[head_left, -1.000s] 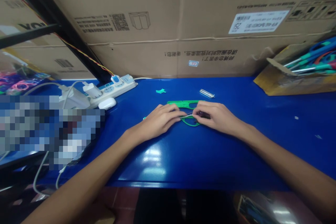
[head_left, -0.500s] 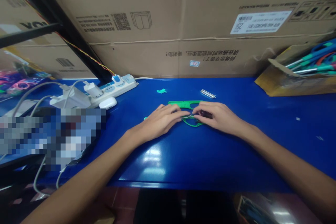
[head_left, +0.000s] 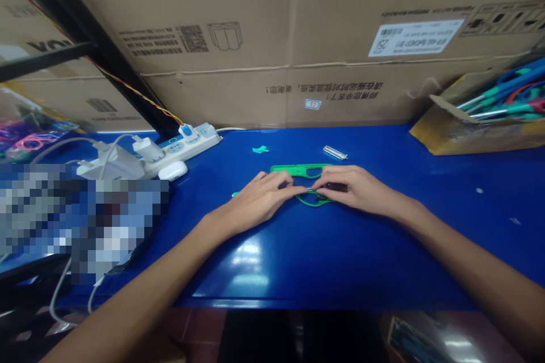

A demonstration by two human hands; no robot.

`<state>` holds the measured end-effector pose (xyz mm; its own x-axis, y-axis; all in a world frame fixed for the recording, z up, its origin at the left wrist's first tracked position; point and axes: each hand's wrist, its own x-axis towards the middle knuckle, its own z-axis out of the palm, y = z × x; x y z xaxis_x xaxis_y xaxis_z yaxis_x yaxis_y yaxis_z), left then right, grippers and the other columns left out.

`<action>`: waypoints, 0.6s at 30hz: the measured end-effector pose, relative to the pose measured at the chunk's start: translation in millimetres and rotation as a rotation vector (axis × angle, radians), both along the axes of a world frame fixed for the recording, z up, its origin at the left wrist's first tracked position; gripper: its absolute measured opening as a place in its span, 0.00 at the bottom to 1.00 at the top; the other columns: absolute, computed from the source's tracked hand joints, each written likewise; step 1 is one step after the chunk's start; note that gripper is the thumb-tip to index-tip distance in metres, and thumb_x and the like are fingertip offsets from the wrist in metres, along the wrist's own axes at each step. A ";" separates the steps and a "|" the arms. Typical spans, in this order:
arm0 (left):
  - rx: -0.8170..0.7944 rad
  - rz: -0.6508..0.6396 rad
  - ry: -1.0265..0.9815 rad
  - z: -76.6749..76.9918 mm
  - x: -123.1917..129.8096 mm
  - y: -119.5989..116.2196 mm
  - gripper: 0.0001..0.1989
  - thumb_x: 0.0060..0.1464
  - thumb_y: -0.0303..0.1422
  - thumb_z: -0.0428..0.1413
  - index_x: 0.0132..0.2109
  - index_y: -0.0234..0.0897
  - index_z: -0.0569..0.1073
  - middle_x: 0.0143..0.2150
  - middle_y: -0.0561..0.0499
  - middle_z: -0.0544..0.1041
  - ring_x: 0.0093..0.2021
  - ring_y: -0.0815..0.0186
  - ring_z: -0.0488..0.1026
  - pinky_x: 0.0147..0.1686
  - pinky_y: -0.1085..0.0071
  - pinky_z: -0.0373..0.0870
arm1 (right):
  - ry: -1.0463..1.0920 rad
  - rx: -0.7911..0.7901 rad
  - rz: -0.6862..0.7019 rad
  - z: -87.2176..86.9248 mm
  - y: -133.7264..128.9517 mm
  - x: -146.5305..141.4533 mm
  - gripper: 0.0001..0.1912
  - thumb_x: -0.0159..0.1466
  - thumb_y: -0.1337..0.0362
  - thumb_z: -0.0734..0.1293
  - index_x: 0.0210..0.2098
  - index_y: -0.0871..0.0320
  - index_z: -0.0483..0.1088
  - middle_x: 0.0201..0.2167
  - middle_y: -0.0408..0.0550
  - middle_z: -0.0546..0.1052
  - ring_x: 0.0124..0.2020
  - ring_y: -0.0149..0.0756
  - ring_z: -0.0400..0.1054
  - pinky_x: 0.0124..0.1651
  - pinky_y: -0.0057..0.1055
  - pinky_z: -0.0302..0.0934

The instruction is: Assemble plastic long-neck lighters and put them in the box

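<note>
My left hand (head_left: 266, 195) lies low over the blue table, fingers bent. Its thumb tip presses by a thin metal piece (head_left: 310, 189) on a green plastic piece with a loop (head_left: 313, 202). Facing it, my right hand (head_left: 361, 186) is closed, its fingertips pinched at the same metal piece. A dark, slim object (head_left: 338, 186) shows within the right hand; its kind is unclear. Just beyond both hands rests a second green handle-shaped piece (head_left: 293, 170) with an oval hole. The hands cover much of the nearer piece.
A small green scrap (head_left: 260, 150) and a narrow silvery part (head_left: 335, 152) lie farther back on the blue table (head_left: 340, 261). A power strip (head_left: 183, 150) with chargers and a white case (head_left: 172, 170) sit left. At right stands an open cardboard box (head_left: 443, 125) of coloured tools. Large cartons rise behind.
My left index finger has lifted and curled back, leaving the thumb forward by the metal piece. My right fingertips have shifted slightly. The view has moved a little.
</note>
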<state>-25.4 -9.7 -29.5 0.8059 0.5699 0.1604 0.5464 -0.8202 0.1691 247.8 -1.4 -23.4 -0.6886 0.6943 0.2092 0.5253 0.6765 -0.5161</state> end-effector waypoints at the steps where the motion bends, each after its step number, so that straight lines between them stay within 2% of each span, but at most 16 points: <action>1: -0.001 0.000 -0.001 0.1 0.1 0.0 0.20 0.73 0.32 0.42 0.66 0.53 0.65 0.48 0.49 0.70 0.49 0.63 0.67 0.50 0.60 0.63 | 0.000 -0.002 0.000 -0.2 0.0 -0.2 0.11 0.70 0.60 0.64 0.45 0.55 0.77 0.41 0.47 0.78 0.37 0.34 0.71 0.39 0.31 0.61; 6: 0.009 -0.001 0.020 0.9 0.6 0.3 0.21 0.73 0.30 0.42 0.67 0.53 0.63 0.50 0.48 0.69 0.49 0.62 0.67 0.49 0.62 0.62 | -0.060 0.009 -0.016 3.0 -2.0 -1.5 0.12 0.70 0.60 0.64 0.45 0.54 0.78 0.41 0.47 0.78 0.38 0.34 0.71 0.38 0.31 0.60; 11: 0.018 -0.031 0.034 1.2 0.8 1.0 0.22 0.72 0.27 0.42 0.67 0.51 0.64 0.47 0.48 0.69 0.46 0.63 0.67 0.46 0.64 0.62 | -0.200 0.070 -0.008 14.8 -7.4 1.1 0.14 0.71 0.60 0.62 0.50 0.52 0.78 0.41 0.47 0.78 0.37 0.35 0.71 0.36 0.31 0.59; 18: 0.005 -0.009 0.033 -0.2 2.3 0.8 0.21 0.72 0.29 0.43 0.66 0.50 0.64 0.48 0.48 0.69 0.48 0.62 0.67 0.47 0.62 0.63 | -0.354 0.094 -0.019 28.0 -11.9 10.1 0.17 0.72 0.55 0.61 0.52 0.49 0.78 0.40 0.47 0.78 0.37 0.37 0.72 0.34 0.31 0.58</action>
<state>-23.1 -8.9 -29.7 0.8158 0.5620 0.1363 0.5443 -0.8259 0.1473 257.8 -13.2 4.5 -0.7167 0.6970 0.0242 0.6733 0.7006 -0.2362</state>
